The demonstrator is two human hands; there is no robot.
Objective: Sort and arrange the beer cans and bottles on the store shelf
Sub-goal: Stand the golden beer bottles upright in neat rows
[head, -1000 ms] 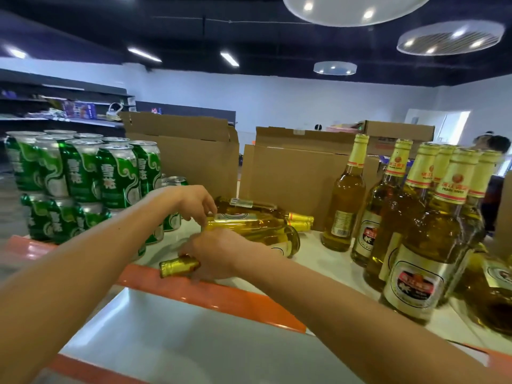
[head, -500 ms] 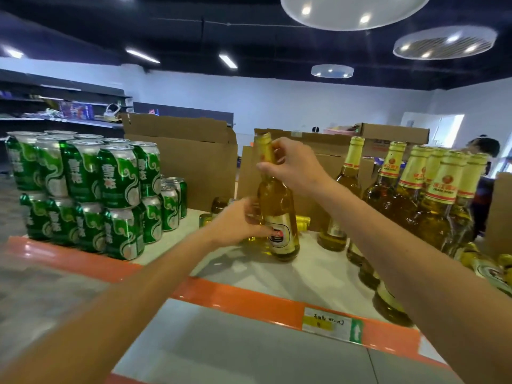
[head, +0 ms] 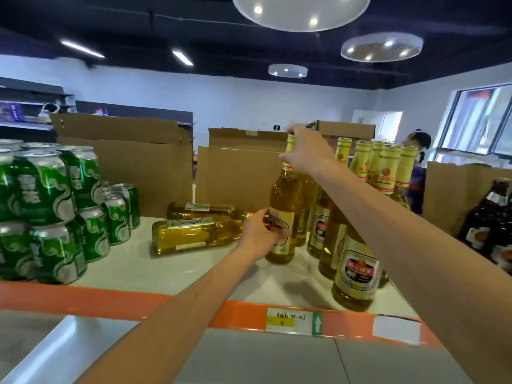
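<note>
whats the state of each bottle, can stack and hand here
held golden glass beer bottle: upright
right hand: grips its neck
left hand: grips its labelled body
two golden glass bottles beside it: lying on their sides
gold-foiled bottle group: upright
green aluminium beer cans: stacked two high

The pale shelf (head: 171, 273) carries green cans (head: 50, 212) stacked two high at the left. In the middle are two golden bottles (head: 194, 234) on their sides (one just behind the other). Just right of these stands a single upright bottle (head: 285, 212), next to a cluster of upright bottles (head: 354, 273), with dark bottles (head: 493, 231) at the right end and cardboard boxes (head: 124, 167) along the far side.
</note>
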